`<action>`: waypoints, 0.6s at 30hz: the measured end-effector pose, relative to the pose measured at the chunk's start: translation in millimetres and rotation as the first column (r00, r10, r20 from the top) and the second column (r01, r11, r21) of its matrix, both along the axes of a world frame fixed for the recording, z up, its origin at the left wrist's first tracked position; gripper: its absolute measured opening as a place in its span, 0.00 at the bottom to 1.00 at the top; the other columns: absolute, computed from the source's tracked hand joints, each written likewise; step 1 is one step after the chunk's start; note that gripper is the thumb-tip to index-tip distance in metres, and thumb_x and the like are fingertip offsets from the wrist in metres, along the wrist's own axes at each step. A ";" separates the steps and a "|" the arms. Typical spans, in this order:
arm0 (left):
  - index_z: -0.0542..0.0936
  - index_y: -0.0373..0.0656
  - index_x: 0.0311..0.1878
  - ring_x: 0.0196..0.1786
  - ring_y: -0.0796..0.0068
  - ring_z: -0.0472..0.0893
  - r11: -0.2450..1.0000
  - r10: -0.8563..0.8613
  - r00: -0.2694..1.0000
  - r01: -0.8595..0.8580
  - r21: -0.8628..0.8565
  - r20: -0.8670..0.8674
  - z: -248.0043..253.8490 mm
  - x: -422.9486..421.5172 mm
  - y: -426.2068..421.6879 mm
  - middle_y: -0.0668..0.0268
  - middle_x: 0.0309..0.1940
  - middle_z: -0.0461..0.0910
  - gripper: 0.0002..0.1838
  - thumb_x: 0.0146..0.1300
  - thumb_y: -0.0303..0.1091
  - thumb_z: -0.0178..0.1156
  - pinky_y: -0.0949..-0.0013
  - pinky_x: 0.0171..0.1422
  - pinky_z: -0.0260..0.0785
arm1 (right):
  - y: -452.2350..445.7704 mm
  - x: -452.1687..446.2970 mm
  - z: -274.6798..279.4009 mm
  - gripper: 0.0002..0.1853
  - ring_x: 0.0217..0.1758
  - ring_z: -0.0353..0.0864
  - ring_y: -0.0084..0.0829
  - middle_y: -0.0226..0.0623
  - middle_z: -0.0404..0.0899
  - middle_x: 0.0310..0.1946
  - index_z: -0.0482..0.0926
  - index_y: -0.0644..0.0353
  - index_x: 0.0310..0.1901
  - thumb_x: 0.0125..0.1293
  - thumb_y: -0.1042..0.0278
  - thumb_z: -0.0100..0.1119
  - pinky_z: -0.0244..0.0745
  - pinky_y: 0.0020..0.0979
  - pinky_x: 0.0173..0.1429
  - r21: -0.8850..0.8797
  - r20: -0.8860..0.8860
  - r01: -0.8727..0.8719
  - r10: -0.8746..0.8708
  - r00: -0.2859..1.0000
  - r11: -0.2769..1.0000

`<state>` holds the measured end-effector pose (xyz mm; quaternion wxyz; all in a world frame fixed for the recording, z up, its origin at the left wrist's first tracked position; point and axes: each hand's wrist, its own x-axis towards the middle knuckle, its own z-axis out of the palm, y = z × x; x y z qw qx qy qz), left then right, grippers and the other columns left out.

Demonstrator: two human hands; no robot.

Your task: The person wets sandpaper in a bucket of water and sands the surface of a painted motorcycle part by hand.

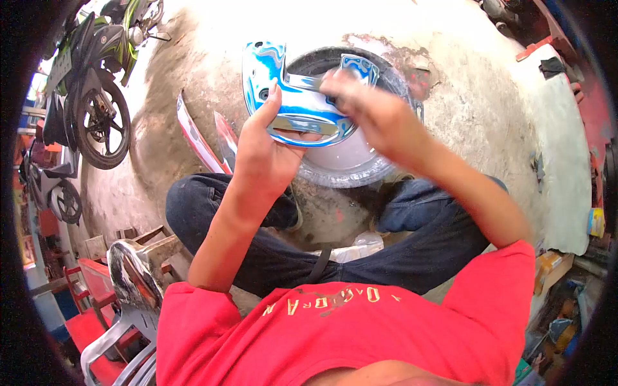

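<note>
A curved blue, white and silver panel point(296, 103) is held up over a round basin point(347, 177) of greyish liquid on the floor. Fingers and thumb of my left hand point(270, 138) grip its lower left part, the thumb lying on the face. Against the panel's right part, my right hand point(370, 106) is blurred by motion, its fingers bent together at the surface. Whatever those fingers hold, if anything, cannot be made out. The panel has dark round holes near its left side.
Red and white curved panels point(199, 138) lie on the floor left of the basin. Motorcycles point(100, 109) stand at the upper left. A plastic chair point(122, 321) is at the lower left. A pale board point(560, 161) lies at the right, near assorted clutter.
</note>
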<state>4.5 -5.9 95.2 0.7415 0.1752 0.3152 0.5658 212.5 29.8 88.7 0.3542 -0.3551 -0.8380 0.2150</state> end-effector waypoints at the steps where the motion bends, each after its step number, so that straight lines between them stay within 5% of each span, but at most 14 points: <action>1: 0.72 0.42 0.62 0.56 0.59 0.82 1.000 0.011 1.000 -0.011 0.001 0.002 3.5 3.6 -3.4 0.57 0.56 0.80 0.19 0.78 0.44 0.49 0.51 0.60 0.76 | 11.7 4.5 2.0 0.20 0.68 0.76 0.46 0.53 0.78 0.61 0.75 0.62 0.65 0.73 0.72 0.55 0.72 0.38 0.69 -0.121 -0.016 0.052 -0.054 0.998 0.991; 2: 0.72 0.42 0.62 0.56 0.59 0.82 1.000 0.024 1.000 -0.024 0.006 0.005 5.9 5.7 -6.2 0.57 0.56 0.80 0.19 0.78 0.45 0.49 0.51 0.60 0.75 | 20.2 10.1 11.5 0.20 0.71 0.72 0.47 0.54 0.76 0.62 0.74 0.63 0.65 0.72 0.73 0.56 0.68 0.38 0.72 -0.372 0.040 0.179 -0.177 0.983 0.911; 6: 0.71 0.42 0.63 0.57 0.59 0.81 0.997 0.078 0.997 -0.077 -0.021 0.007 3.7 6.9 -14.2 0.56 0.56 0.79 0.20 0.78 0.45 0.49 0.50 0.61 0.75 | -15.6 -6.7 -10.8 0.17 0.66 0.77 0.45 0.51 0.78 0.60 0.78 0.63 0.59 0.72 0.70 0.54 0.73 0.41 0.69 0.197 0.045 -0.076 0.069 0.997 0.977; 9: 0.70 0.42 0.64 0.59 0.59 0.80 0.995 0.104 0.995 -0.104 0.008 -0.009 2.2 6.1 -12.7 0.57 0.57 0.78 0.21 0.78 0.46 0.49 0.49 0.62 0.74 | -10.6 -2.3 -7.0 0.17 0.66 0.77 0.45 0.52 0.79 0.59 0.77 0.61 0.60 0.71 0.69 0.56 0.73 0.41 0.69 0.195 0.030 -0.176 0.173 0.984 0.965; 11: 0.70 0.43 0.64 0.59 0.59 0.80 0.992 0.123 0.992 -0.123 -0.005 -0.028 1.6 5.8 -17.2 0.57 0.57 0.78 0.20 0.78 0.45 0.49 0.50 0.62 0.74 | 16.0 8.8 -10.3 0.20 0.71 0.72 0.47 0.52 0.76 0.63 0.75 0.61 0.65 0.72 0.74 0.56 0.69 0.40 0.72 -0.133 -0.013 0.033 -0.035 0.999 0.991; 12: 0.70 0.43 0.64 0.59 0.60 0.80 0.992 0.129 0.991 -0.129 -0.007 -0.018 3.9 7.6 -20.9 0.57 0.57 0.78 0.20 0.78 0.45 0.49 0.50 0.62 0.75 | 23.0 10.9 -0.2 0.17 0.64 0.78 0.44 0.50 0.80 0.57 0.77 0.63 0.60 0.71 0.71 0.56 0.76 0.39 0.66 -0.279 0.174 0.209 -0.165 0.971 0.937; 15: 0.70 0.44 0.64 0.59 0.60 0.80 0.990 0.139 0.990 -0.140 -0.024 -0.033 3.0 4.6 -20.3 0.57 0.56 0.78 0.19 0.78 0.44 0.49 0.50 0.62 0.75 | 0.1 -1.0 -23.0 0.22 0.71 0.72 0.47 0.52 0.74 0.64 0.74 0.61 0.66 0.70 0.75 0.57 0.68 0.40 0.73 0.066 -0.003 -0.057 0.057 0.998 0.996; 18: 0.70 0.44 0.63 0.58 0.60 0.81 0.991 0.130 0.991 -0.130 -0.036 -0.011 -5.4 0.7 -18.9 0.57 0.56 0.78 0.18 0.78 0.43 0.49 0.50 0.61 0.76 | -23.8 -10.3 -4.4 0.20 0.72 0.71 0.45 0.50 0.75 0.65 0.76 0.61 0.64 0.71 0.77 0.55 0.65 0.42 0.75 0.112 0.056 -0.212 0.207 0.977 0.971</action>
